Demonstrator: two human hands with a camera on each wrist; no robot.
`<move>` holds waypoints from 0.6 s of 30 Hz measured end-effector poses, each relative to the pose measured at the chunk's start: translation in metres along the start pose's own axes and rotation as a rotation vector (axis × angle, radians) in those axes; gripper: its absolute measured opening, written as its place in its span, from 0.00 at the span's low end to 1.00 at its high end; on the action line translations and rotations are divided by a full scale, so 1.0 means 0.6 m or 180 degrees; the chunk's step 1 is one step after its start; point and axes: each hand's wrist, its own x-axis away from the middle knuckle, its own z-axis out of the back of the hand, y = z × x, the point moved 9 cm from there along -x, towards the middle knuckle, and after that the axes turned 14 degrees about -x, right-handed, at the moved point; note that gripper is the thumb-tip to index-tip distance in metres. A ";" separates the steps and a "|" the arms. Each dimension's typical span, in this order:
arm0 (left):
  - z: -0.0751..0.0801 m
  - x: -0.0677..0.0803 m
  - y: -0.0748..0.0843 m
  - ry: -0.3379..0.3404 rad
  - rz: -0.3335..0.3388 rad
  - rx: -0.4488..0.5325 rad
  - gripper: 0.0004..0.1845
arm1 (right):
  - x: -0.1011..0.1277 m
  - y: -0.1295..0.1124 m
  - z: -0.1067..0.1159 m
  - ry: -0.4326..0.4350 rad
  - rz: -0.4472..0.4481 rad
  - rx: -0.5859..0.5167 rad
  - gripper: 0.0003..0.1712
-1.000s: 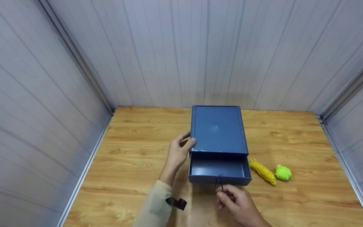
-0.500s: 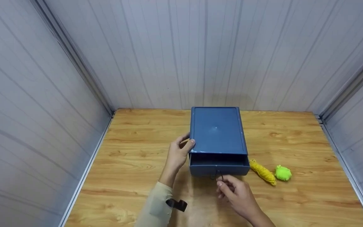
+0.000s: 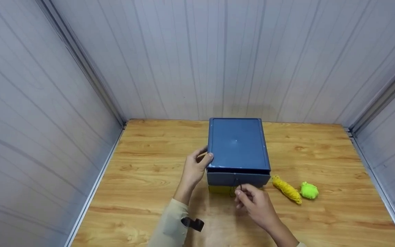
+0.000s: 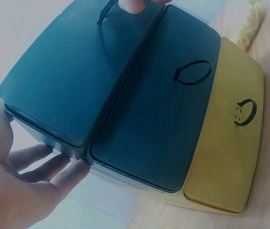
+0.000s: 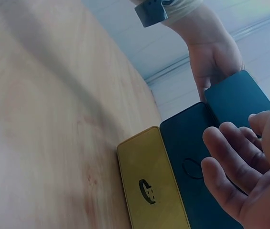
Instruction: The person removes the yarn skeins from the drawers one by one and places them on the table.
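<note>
A blue drawer box stands in the middle of the wooden table. My left hand grips its front left corner, thumb on the lid and fingers along the side. My right hand pinches the black pull loop of the top drawer, whose front sits nearly flush with the box. Below it are a second blue drawer and a yellow bottom drawer, each with its own loop. The yellow front sticks out slightly.
A yellow yarn skein and a bright green yarn ball lie on the table just right of the box. Grey panel walls enclose the table on the left, back and right. A dark strap sits on my left wrist.
The top drawer has slid from well open back into the box, my right hand moving toward the box with the loop. The left hand has stayed on the corner.
</note>
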 end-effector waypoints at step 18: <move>-0.001 -0.001 0.000 0.0027 0.0043 0.0003 0.27 | -0.029 -0.001 0.013 0.0134 0.0164 0.0207 0.14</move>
